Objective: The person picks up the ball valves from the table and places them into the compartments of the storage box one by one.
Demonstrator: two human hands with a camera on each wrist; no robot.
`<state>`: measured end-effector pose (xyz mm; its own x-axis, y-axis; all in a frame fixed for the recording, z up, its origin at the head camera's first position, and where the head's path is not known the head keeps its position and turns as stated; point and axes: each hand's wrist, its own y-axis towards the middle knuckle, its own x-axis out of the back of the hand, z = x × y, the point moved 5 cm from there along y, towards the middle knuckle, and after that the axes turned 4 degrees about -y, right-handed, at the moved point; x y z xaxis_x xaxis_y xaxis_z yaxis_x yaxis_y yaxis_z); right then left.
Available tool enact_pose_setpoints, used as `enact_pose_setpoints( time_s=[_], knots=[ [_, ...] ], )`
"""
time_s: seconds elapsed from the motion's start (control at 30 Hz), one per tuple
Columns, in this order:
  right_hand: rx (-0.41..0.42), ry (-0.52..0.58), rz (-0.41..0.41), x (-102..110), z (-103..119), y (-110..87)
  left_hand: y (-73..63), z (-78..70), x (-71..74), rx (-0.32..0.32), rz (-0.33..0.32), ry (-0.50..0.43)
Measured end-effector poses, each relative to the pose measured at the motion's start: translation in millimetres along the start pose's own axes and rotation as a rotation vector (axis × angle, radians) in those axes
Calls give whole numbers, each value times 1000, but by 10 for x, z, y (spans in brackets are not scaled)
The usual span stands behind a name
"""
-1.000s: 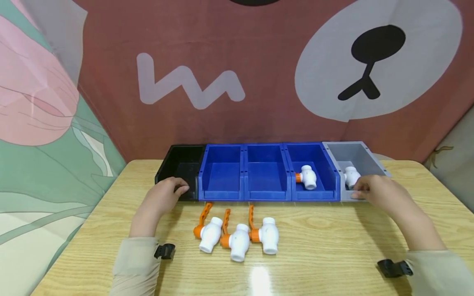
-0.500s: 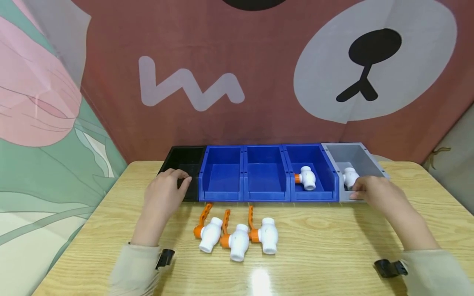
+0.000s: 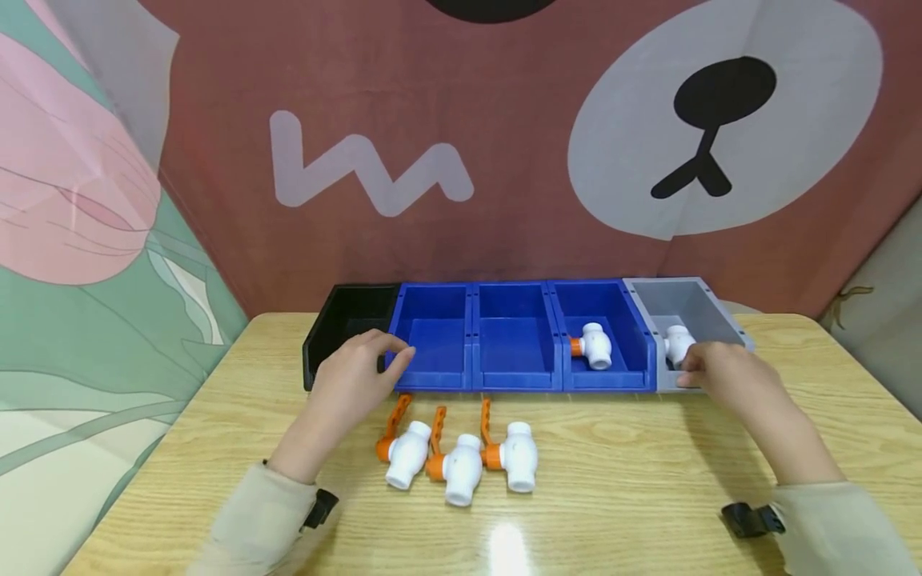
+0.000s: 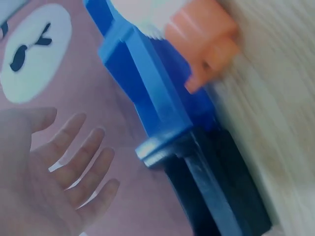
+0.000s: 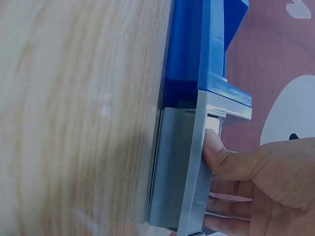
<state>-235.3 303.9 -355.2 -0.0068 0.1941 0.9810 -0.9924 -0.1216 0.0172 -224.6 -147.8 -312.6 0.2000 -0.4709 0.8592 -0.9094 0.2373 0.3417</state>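
Three white ball valves with orange handles lie in a row on the table: a left one [image 3: 408, 454], a middle one [image 3: 463, 470] and a right one [image 3: 519, 458]. My left hand [image 3: 363, 368] hovers behind and left of them, before the black bin [image 3: 311, 360] and the leftmost blue bin [image 3: 432, 381]; its fingers are spread and hold nothing in the left wrist view. At the front rim of the grey bin [image 3: 670, 382], my right hand [image 3: 735, 376] rests with thumb over the rim and fingers behind it. A white valve [image 3: 679, 344] lies inside, beside the fingertips.
The bins stand side by side along the table's back, black at left, blue between, grey at right. Another valve [image 3: 596, 346] lies in the rightmost blue bin [image 3: 612, 382]. Behind hangs a printed cloth [image 3: 519, 208]. The wooden table [image 3: 612, 480] extends in front.
My left hand has moved right, from the black bin towards the leftmost blue bin, and its thumb and fingers have parted. The right hand stays at the grey bin's rim.
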Motion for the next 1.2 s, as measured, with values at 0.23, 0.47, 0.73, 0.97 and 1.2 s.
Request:
enact_pose_setpoints(
  time_s=[0.23,0.47,0.73,0.97,1.2],
  knots=[
    [-11,1,10,-1,0,0,-25,-246,-103,12,180,-168],
    [-20,-7,18,2,4,1,-31,-562,-209,-55,319,-297],
    [-17,-7,7,9,16,-11,-68,-894,-390,-190,469,-240],
    [-19,-7,4,1,15,-9,-117,-1068,-590,-286,569,-147],
    [-20,1,-1,0,8,-11,-195,-1130,-729,-360,648,-84]
  ],
)
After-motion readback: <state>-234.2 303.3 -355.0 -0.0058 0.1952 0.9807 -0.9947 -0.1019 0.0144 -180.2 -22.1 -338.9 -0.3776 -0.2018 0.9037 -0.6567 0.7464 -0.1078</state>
